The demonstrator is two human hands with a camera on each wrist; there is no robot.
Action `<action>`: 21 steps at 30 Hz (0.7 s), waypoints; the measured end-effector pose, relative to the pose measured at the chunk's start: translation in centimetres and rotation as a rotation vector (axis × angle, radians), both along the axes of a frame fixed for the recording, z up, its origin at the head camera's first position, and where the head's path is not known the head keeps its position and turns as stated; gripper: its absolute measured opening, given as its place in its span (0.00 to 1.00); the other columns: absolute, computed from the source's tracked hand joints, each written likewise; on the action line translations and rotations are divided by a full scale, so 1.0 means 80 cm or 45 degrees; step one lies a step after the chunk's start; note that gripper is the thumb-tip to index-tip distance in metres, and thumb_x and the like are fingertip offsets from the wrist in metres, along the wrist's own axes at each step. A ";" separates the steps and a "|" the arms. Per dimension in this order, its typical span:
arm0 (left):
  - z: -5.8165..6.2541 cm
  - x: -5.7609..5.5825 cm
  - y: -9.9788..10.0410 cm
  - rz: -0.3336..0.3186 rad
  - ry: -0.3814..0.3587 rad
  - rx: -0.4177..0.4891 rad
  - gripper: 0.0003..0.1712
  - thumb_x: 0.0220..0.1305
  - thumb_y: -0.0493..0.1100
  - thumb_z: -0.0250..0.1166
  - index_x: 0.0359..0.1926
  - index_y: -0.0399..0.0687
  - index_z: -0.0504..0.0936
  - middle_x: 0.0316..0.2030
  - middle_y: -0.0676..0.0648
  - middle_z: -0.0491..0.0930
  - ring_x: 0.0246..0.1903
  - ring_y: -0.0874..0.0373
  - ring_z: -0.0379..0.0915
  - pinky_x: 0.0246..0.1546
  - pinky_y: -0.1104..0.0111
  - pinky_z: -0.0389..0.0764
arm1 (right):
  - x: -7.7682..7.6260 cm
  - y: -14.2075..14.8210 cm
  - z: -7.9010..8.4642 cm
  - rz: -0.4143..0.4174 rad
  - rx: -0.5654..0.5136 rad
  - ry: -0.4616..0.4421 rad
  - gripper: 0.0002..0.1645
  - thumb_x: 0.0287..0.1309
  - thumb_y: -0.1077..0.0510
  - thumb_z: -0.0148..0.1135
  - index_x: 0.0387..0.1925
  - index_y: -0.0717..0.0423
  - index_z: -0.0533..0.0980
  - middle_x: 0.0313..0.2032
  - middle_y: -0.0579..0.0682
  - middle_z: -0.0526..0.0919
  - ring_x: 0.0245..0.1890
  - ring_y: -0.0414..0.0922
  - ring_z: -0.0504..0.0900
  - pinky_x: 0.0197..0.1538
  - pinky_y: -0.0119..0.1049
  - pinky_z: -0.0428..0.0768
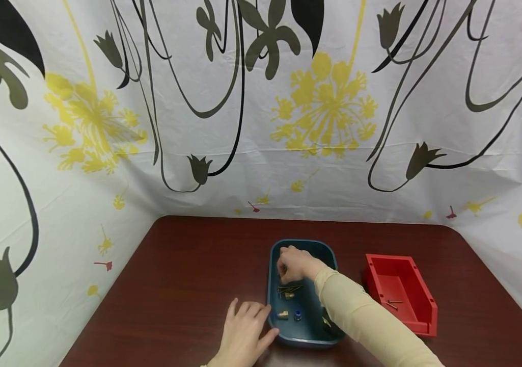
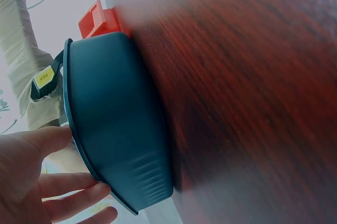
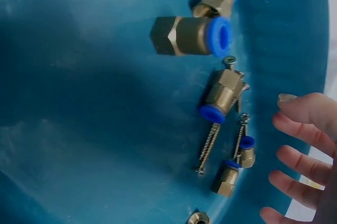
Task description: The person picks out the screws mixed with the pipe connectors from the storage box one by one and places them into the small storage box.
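Observation:
A teal bin [image 1: 304,334] holds several brass fittings [image 3: 226,179] with blue collars and several screws [image 3: 209,147]. My right hand [image 1: 295,265] is inside the bin towards its far end. Its fingertips [image 3: 295,109] stand spread and slightly bent beside the fittings and screws, with nothing seen between them. At the bin's near left side, my left hand [image 1: 247,326] touches the rim with thumb and fingertips [image 2: 100,188], the fingers almost straight. The right forearm hides part of the bin's right side.
Right of the teal bin stands a red bin [image 1: 400,293] with a few screws [image 1: 392,304] in it. Both bins are on a dark red-brown wooden table [image 1: 196,265]. A flower-patterned white cloth [image 1: 251,132] hangs behind the table's far edge.

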State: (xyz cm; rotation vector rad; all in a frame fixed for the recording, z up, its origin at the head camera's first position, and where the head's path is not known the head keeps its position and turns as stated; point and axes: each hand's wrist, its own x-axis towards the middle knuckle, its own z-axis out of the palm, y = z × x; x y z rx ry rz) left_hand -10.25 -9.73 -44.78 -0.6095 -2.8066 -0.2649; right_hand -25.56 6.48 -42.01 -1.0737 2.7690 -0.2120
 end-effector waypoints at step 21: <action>-0.001 -0.001 0.001 -0.012 0.009 0.023 0.23 0.50 0.60 0.61 0.42 0.51 0.81 0.37 0.54 0.76 0.40 0.56 0.69 0.45 0.45 0.61 | 0.000 -0.011 -0.032 0.065 0.119 0.154 0.13 0.32 0.52 0.73 0.10 0.40 0.73 0.42 0.47 0.75 0.39 0.46 0.67 0.43 0.52 0.68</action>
